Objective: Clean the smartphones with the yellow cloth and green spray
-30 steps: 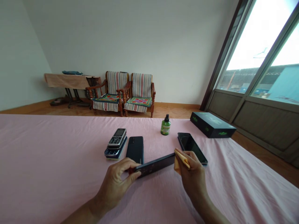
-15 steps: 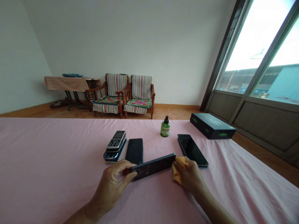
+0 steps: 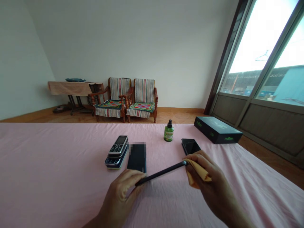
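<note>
A dark smartphone point(image 3: 163, 172) is held above the pink sheet, turned so that mostly its thin edge shows. My left hand point(image 3: 122, 193) pinches its left end between thumb and fingers. At the other end, my right hand point(image 3: 211, 180) grips a yellow cloth point(image 3: 198, 172) pressed against the phone's corner. Behind my left hand lies another dark smartphone point(image 3: 137, 158), back up. Left of that is a stack of phones with a silver keypad phone point(image 3: 118, 145) on top. A black-screened phone point(image 3: 191, 146) lies beyond my right hand, which partly covers it.
A green bottle point(image 3: 168, 131) with a black cap stands towards the back of the pink sheet point(image 3: 59, 164). A black box point(image 3: 217, 129) with green print lies at the back right. Two wooden armchairs point(image 3: 142, 98) and a cloth-covered table point(image 3: 73, 88) are by the wall.
The held phone has tipped from showing its dark face to nearly edge-on. My right hand with the cloth has moved right and up, now covering part of the phone behind it.
</note>
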A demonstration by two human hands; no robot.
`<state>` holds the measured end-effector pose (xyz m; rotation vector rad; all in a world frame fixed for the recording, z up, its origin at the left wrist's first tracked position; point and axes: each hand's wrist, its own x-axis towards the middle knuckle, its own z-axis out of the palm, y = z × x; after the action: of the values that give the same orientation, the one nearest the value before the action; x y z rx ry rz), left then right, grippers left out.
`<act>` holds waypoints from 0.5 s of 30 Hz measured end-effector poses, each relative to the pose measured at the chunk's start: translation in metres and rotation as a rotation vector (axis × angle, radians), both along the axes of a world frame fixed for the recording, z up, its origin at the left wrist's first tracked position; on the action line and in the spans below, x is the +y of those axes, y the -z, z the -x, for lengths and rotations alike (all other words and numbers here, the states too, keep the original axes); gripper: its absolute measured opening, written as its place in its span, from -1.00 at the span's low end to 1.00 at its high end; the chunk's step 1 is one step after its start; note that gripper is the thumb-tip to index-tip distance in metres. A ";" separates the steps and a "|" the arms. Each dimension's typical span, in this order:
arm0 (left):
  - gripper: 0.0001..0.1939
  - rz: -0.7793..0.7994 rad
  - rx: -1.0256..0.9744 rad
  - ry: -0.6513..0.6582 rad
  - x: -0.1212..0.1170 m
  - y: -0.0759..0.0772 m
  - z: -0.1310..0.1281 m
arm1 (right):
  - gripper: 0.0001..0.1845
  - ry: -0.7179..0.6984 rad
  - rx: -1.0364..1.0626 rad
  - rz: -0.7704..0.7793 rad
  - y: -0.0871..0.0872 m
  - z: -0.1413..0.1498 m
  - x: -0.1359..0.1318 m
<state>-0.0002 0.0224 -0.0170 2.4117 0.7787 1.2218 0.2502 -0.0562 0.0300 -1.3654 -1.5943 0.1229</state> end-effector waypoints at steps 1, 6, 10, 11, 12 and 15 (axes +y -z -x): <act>-0.79 -0.068 0.004 -0.020 -0.002 -0.002 -0.001 | -0.86 -0.009 -0.032 -0.025 -0.001 0.003 -0.001; -0.55 -0.296 -0.009 0.011 -0.015 -0.012 -0.002 | -0.79 -0.039 -0.160 -0.190 -0.003 0.024 -0.005; -0.49 -0.329 -0.047 0.048 -0.029 -0.019 -0.003 | -0.72 -0.115 -0.242 -0.285 -0.005 0.042 -0.010; -0.51 -0.321 -0.056 0.053 -0.031 -0.021 -0.003 | -0.70 -0.140 -0.240 -0.306 -0.005 0.046 -0.010; -0.54 -0.309 -0.065 0.054 -0.033 -0.023 -0.003 | -0.67 -0.158 -0.228 -0.323 -0.005 0.049 -0.010; -0.62 -0.306 -0.109 0.045 -0.035 -0.026 -0.005 | -0.61 -0.167 -0.153 -0.356 -0.002 0.052 -0.009</act>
<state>0.0045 -0.0122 0.0088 2.5539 0.5356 1.5359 0.1979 -0.0653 0.0323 -0.9857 -1.7588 -0.1634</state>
